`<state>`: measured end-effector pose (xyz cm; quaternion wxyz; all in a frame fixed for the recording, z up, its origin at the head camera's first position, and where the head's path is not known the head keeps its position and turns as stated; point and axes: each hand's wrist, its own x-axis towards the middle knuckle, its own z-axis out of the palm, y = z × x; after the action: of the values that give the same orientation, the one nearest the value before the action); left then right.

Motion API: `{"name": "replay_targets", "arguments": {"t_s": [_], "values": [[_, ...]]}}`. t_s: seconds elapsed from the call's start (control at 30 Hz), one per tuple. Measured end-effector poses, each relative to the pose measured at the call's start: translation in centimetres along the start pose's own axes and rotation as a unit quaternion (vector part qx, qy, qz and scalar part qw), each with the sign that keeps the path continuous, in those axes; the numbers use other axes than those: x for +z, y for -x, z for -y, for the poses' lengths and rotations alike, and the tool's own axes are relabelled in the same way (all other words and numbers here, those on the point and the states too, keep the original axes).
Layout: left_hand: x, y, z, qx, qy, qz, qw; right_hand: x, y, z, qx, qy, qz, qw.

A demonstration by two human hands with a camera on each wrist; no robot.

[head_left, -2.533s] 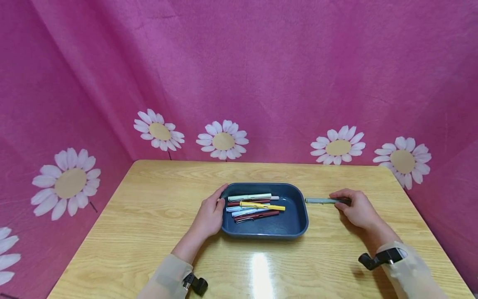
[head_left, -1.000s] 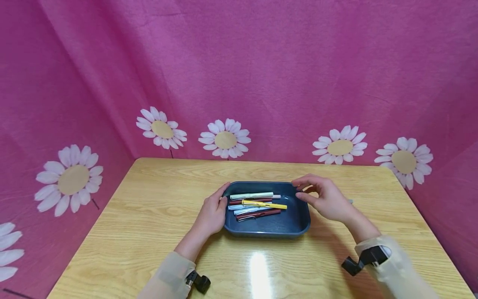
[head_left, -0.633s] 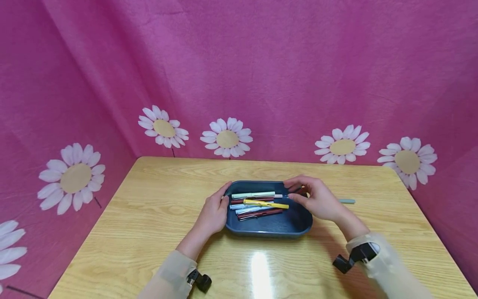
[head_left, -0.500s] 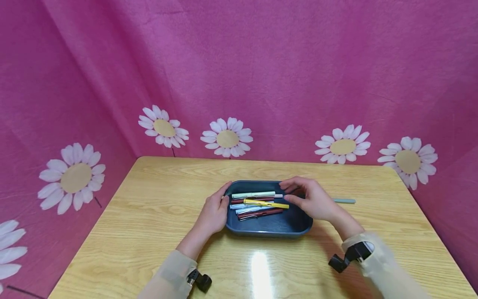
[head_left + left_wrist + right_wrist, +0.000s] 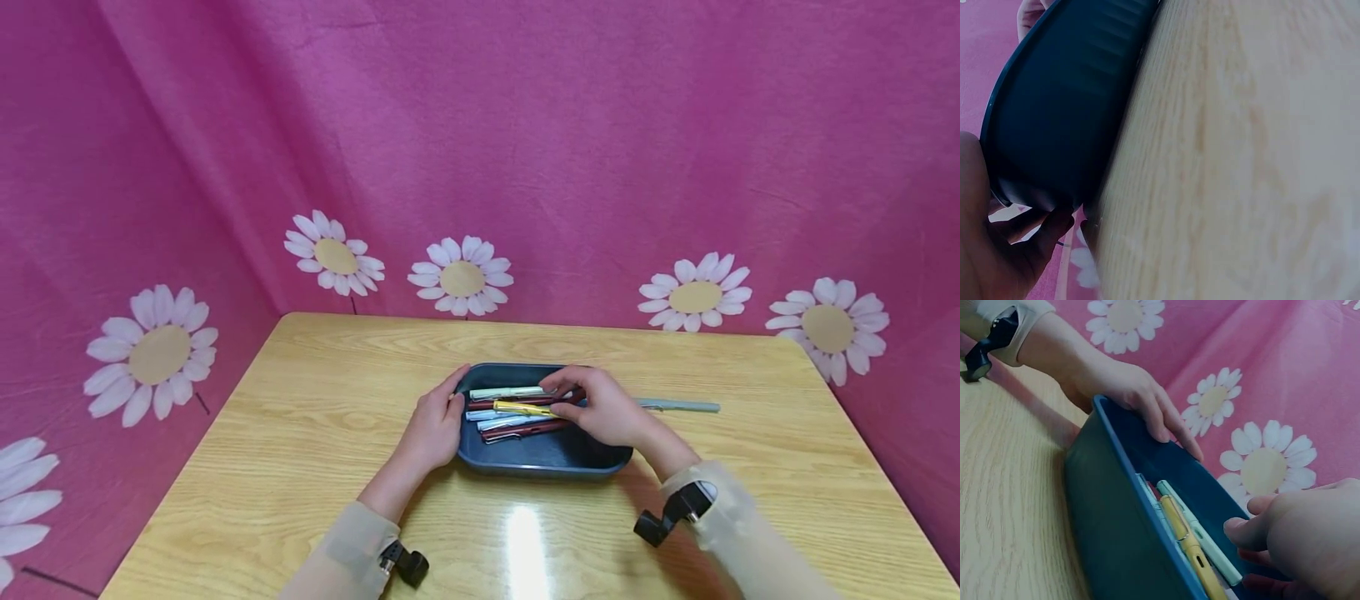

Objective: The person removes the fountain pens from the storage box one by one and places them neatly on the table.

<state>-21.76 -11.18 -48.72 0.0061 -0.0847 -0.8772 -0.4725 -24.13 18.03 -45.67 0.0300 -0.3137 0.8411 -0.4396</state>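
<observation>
Two pale sleeves (image 5: 341, 550) lead to the person's hands. The left hand (image 5: 429, 432) holds one end of a dark blue box (image 5: 536, 468), with its fingers and thumb pinching the rim. The right hand (image 5: 606, 412) is in the box, over the pens. Its fingers are bent but well apart from the thumb, and they seem to hold nothing.

This looks like the step of reaching for a pen, maybe the yellow pen (image 5: 517, 408), whose end is by the thumb. That calls for a soft pinch on just one, because it lies in a heap with dark red pens (image 5: 517, 432), light blue pens (image 5: 517, 422) and a pale green pen (image 5: 504, 392).

A grey-green pen (image 5: 686, 406) lies on the tabletop (image 5: 337, 392) to the box's right, partly hidden by the right arm. The tabletop is light wood with a bright shine (image 5: 525, 550). Behind it hangs a pink cloth (image 5: 570, 167) with big white flowers (image 5: 461, 279).
</observation>
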Motion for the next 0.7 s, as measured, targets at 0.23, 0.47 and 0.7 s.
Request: {"name": "replay_targets", "arguments": {"t_s": [0.23, 0.47, 0.7], "values": [[0.1, 0.0, 0.1, -0.005, 0.002, 0.002, 1.0000, 0.7, -0.3, -0.2, 0.017, 0.027, 0.018, 0.999], [0.1, 0.1, 0.2, -0.005, 0.004, 0.000, 1.0000, 1.3, -0.7, 0.0, 0.035, 0.036, 0.029, 0.998], [0.1, 0.0, 0.4, -0.001, 0.007, 0.001, 1.0000, 2.0, -1.2, 0.0, 0.051, 0.063, 0.044, 0.996]]}}
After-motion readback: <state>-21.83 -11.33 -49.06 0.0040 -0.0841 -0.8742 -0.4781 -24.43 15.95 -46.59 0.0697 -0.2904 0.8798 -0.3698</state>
